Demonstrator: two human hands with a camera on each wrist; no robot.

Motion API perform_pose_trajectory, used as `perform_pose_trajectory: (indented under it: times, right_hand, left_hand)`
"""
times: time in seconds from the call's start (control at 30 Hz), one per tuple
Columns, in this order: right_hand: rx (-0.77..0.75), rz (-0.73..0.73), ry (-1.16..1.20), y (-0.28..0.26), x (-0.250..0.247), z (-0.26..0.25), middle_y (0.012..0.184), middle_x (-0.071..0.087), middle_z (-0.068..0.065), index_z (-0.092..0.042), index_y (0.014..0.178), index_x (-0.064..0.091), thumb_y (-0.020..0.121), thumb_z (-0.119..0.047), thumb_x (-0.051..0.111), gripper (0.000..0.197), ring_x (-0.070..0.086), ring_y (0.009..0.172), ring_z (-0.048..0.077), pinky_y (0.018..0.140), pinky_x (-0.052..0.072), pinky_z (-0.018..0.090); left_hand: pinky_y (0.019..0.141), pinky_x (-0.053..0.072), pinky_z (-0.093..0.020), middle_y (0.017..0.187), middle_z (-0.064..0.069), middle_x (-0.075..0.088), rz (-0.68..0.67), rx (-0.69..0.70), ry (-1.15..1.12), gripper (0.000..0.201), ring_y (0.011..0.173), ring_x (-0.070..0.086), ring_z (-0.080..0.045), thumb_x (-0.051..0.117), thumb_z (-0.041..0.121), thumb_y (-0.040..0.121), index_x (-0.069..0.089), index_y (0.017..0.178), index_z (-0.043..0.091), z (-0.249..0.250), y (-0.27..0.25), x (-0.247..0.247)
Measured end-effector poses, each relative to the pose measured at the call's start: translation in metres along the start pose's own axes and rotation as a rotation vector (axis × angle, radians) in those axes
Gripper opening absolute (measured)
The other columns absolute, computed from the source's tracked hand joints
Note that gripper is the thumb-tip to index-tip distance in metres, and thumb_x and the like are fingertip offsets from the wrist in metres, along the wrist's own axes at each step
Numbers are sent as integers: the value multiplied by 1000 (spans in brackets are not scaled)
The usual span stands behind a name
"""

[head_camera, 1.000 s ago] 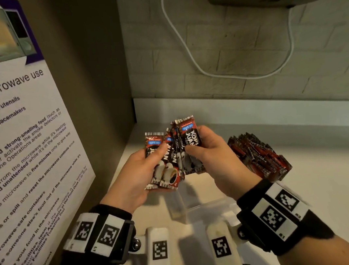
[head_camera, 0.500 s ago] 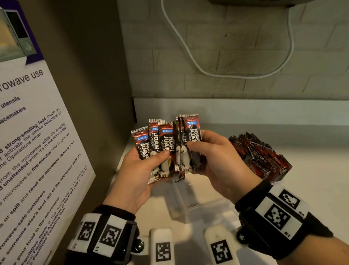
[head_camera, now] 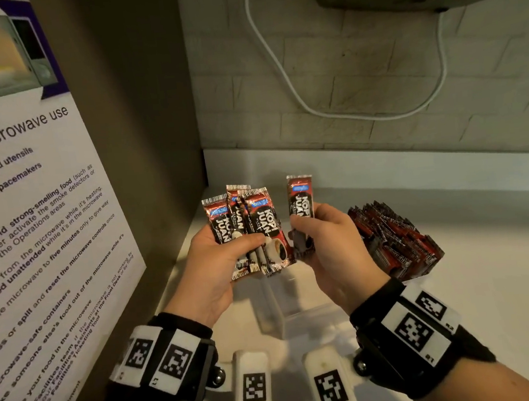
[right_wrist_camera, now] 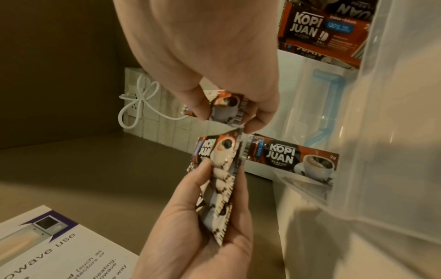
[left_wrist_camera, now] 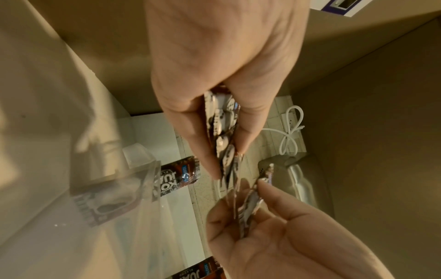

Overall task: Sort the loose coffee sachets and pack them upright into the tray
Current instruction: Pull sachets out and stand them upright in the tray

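Note:
In the head view my left hand [head_camera: 229, 251] grips a fan of three red-and-black coffee sachets [head_camera: 252, 223], held upright with the thumb across their fronts. My right hand [head_camera: 316, 227] pinches a single sachet [head_camera: 301, 203] upright, a small gap to the right of the fan. The clear plastic tray [head_camera: 271, 311] stands on the counter just below both hands. The right wrist view shows the pinched sachet [right_wrist_camera: 226, 109] above the left hand's bunch [right_wrist_camera: 219, 169]. One loose sachet [right_wrist_camera: 291, 158] lies flat on the counter beside the tray wall [right_wrist_camera: 381, 132].
A heap of more sachets [head_camera: 394, 240] lies on the white counter at the right. A microwave notice board [head_camera: 36, 236] and a brown side panel close off the left. A white cable [head_camera: 295, 95] hangs on the tiled back wall.
The bunch held by both hands has split. My right hand has drawn one sachet away to the right, and the left hand's sachets are fanned wider.

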State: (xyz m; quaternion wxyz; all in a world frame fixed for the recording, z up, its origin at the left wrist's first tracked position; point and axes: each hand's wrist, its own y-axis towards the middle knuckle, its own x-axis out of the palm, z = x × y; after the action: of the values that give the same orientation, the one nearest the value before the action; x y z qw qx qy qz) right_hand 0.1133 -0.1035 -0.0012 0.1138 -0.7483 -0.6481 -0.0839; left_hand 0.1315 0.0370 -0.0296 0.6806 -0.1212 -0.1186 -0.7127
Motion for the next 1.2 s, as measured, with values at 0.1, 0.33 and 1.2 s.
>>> perform_pose_trajectory:
  times: [0.1, 0.33, 1.2]
  right_hand:
    - [-38, -43, 0, -2, 0, -1, 56, 61, -8, -6, 89, 58, 94, 2, 46, 16, 56, 53, 9, 50, 47, 21]
    - [49, -94, -153, -2, 10, 9, 92, 69, 13, -5, 104, 62, 94, 1, 47, 19, 65, 79, 25, 74, 55, 40]
    - [135, -127, 4, -2, 7, 5, 88, 71, 11, -5, 113, 59, 98, -7, 45, 21, 68, 73, 23, 66, 57, 39]
  left_hand:
    - [70, 60, -39, 92, -12, 75, 33, 11, 5, 31, 81, 72, -27, 68, -12, 75, 68, 97, 10, 0, 0, 0]
    - [74, 58, -38, 90, -8, 76, -18, 36, 17, 34, 81, 72, -24, 67, -13, 75, 69, 92, 16, -3, -2, 6]
    - [67, 59, -32, 93, -11, 75, -24, -67, 9, 19, 80, 72, -23, 54, 21, 96, 70, 102, 13, 1, -4, 16]
